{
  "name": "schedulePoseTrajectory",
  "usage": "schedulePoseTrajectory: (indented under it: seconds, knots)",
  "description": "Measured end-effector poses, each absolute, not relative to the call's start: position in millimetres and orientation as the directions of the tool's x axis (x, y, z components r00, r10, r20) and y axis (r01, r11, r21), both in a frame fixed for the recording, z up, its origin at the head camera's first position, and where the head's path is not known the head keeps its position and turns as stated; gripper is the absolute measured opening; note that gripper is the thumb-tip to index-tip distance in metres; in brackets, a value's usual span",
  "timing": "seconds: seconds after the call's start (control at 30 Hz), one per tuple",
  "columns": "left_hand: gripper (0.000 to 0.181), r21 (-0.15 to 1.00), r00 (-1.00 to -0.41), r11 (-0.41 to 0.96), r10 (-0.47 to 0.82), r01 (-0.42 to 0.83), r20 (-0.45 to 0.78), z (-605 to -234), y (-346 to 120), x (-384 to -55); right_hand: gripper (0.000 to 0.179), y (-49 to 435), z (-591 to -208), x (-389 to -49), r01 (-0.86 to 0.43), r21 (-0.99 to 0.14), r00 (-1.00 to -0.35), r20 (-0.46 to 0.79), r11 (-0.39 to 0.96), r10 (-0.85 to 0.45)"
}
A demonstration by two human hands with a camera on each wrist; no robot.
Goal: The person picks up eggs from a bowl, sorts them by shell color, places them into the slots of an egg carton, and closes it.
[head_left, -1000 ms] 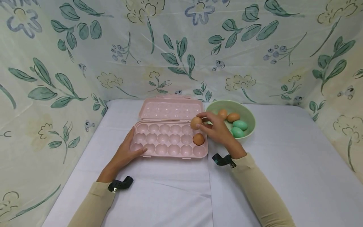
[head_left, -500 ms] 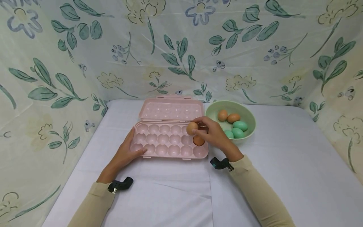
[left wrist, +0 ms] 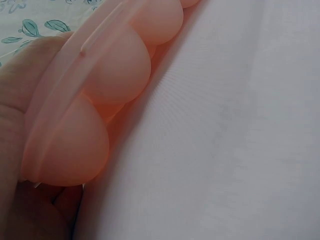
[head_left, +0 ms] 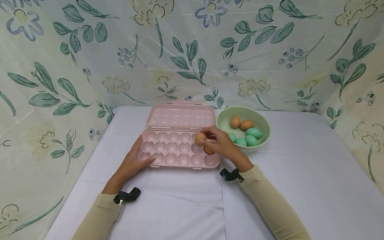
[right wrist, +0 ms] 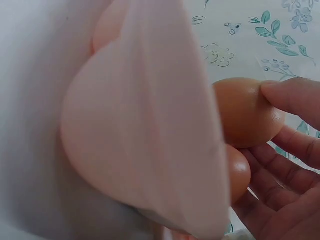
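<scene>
A pink egg carton (head_left: 174, 165) lies with its lid (head_left: 181, 115) folded back. My left hand (head_left: 132, 163) grips its left end, thumb over the front rim; the left wrist view shows the hand (left wrist: 22, 75) against the underside cups (left wrist: 75, 142). Between thumb and fingertips my right hand (head_left: 223, 143) pinches a brown egg (head_left: 200, 139), held above the carton's right part. Another brown egg (head_left: 209, 150) sits in the rightmost column, partly covered by the right hand. Both eggs show in the right wrist view, the held egg (right wrist: 247, 112) above the seated egg (right wrist: 240, 175).
A light green bowl (head_left: 265, 125) stands right of the carton, holding two brown eggs and several green eggs (head_left: 251, 140). White cloth (head_left: 180, 206) covers the table. Flowered fabric (head_left: 192, 60) hangs behind and at both sides.
My right hand has moved left and toward me with the brown egg, from the carton's back right corner to over the column beside it. The left hand stays in place.
</scene>
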State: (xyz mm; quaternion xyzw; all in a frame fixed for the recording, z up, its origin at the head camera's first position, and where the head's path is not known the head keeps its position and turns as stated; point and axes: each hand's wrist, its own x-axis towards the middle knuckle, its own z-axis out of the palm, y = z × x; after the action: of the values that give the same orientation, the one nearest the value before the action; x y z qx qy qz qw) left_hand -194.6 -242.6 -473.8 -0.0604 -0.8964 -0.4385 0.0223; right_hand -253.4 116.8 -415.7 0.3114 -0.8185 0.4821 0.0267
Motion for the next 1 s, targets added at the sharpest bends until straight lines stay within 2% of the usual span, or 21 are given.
schedulePoseTrajectory:
  seconds: [0.7,1.0]
  knots:
    - [0.116,0.792,-0.990,0.593,0.095,0.143,0.108,-477,-243,-195,0.036,110,-428,-252,-0.524,-0.723,-0.820,0.284,0.450,-0.497]
    - [0.116,0.784,-0.990,0.604,0.094,0.142,0.106,-476,-243,-195,0.033,107,-432,-255,-0.618,-0.617,-0.772,0.362,0.487,-0.522]
